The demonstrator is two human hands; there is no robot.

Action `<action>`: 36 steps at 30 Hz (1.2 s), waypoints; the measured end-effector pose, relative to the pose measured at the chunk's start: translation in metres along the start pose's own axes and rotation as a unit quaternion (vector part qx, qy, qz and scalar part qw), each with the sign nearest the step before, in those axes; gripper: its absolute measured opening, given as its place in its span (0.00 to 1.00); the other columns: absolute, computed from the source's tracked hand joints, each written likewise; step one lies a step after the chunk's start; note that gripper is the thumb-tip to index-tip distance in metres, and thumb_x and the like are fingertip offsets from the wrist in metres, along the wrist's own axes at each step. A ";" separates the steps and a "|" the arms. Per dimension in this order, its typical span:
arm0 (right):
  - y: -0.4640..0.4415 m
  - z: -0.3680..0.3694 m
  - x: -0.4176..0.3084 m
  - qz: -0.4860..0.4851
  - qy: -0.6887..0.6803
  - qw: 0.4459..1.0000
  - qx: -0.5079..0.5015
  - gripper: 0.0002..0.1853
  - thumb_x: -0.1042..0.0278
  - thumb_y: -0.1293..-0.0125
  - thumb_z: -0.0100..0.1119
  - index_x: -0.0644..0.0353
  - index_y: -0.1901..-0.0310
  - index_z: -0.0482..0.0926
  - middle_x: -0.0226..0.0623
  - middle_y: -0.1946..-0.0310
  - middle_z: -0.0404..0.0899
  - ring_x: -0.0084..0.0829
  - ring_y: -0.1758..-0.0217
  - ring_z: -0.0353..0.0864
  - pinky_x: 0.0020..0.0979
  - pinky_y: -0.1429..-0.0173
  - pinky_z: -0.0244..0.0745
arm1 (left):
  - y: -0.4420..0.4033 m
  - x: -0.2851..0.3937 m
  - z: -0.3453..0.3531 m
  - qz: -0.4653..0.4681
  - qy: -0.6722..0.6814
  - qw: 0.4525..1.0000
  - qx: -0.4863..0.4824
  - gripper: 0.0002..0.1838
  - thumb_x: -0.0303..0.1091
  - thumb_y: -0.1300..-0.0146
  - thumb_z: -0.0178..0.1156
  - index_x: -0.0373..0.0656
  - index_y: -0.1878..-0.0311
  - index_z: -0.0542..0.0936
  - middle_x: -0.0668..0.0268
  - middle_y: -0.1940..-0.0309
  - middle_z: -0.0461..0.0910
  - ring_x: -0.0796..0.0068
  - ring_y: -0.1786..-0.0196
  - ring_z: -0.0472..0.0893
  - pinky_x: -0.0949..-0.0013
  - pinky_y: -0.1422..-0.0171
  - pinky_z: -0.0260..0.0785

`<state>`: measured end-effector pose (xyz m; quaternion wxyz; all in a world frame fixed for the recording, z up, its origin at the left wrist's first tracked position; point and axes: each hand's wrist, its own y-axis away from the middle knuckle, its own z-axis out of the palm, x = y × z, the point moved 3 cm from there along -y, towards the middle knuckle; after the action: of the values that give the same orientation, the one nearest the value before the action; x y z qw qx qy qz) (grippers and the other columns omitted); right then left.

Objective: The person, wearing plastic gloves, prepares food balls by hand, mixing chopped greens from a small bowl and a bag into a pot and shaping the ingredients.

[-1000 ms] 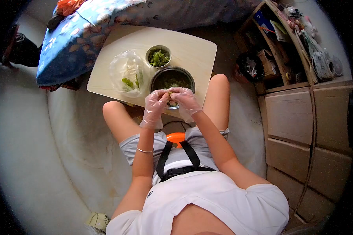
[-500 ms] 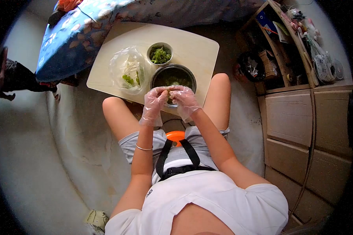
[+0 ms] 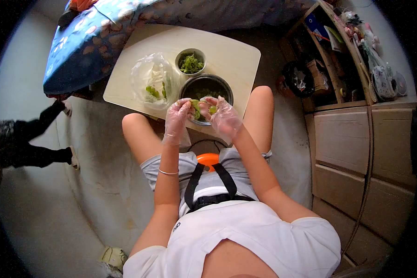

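Note:
My left hand [image 3: 175, 121], in a clear plastic glove, pinches a piece of leafy green [image 3: 195, 108]. Also gloved, my right hand [image 3: 225, 119] has its fingertips closed on another small green piece [image 3: 212, 110]. Both hands hover over the near rim of a dark-filled metal pot [image 3: 231, 96], a little apart from each other. Behind the pot stands a smaller bowl [image 3: 177, 59] heaped with torn greens [image 3: 190, 63]. To its left lies an open clear plastic bag [image 3: 141, 76] with pale and green leaves inside. What floats in the pot is hard to make out.
The low cream table [image 3: 231, 51] stands before my knees. A bed with a blue patterned cover [image 3: 74, 60] is behind it. Shelves and cabinets [image 3: 340, 139] line the right side. A person in dark trousers [image 3: 41, 153] is at the left.
My hands have moved apart, and green pieces now show at the fingers of both. The person at the left has stepped further into view, with both legs showing.

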<state>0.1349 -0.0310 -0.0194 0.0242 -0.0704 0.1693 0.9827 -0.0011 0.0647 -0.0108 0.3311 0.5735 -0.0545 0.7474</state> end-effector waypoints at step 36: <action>0.020 -0.025 -0.002 0.020 0.120 0.992 -0.028 0.21 0.69 0.34 0.53 0.71 0.44 0.63 0.55 0.45 0.68 0.50 0.39 0.69 0.47 0.35 0.69 | -0.160 0.076 -0.004 0.232 -0.441 0.867 0.009 0.10 0.31 0.39 0.59 0.45 0.54 0.81 0.61 0.66 0.84 0.68 0.65 0.83 0.67 0.60 0.75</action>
<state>0.1391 -0.0583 -0.0358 -0.0184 -0.1849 0.1446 0.9719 0.0752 0.2230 0.0079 0.0845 0.8169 -0.3198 0.4725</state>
